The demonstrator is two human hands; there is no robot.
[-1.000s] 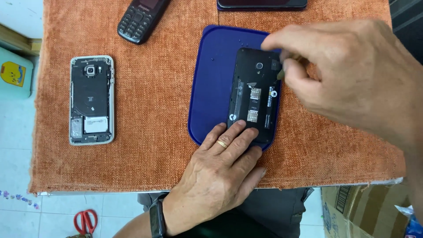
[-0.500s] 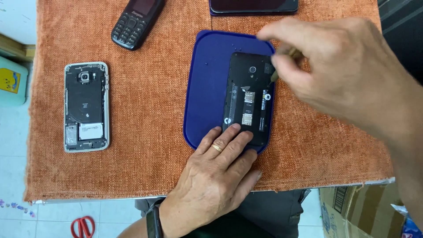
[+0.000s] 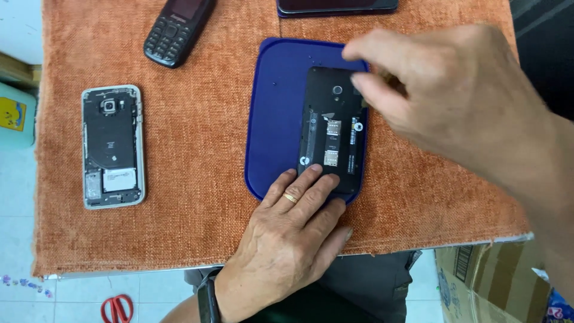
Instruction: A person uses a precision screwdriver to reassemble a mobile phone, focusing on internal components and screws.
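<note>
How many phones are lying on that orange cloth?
4: an opened black phone on the blue mat, an opened silver phone at left, a keypad phone above, and a dark phone cut off at top.

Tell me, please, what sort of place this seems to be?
Probably a small phone repair bench. An opened black phone lies on a blue mat under the left hand and right hand, another opened phone and a keypad phone rest on the orange cloth.

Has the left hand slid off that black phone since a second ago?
No. The left hand still presses the opened black phone's lower end on the blue mat.
</note>
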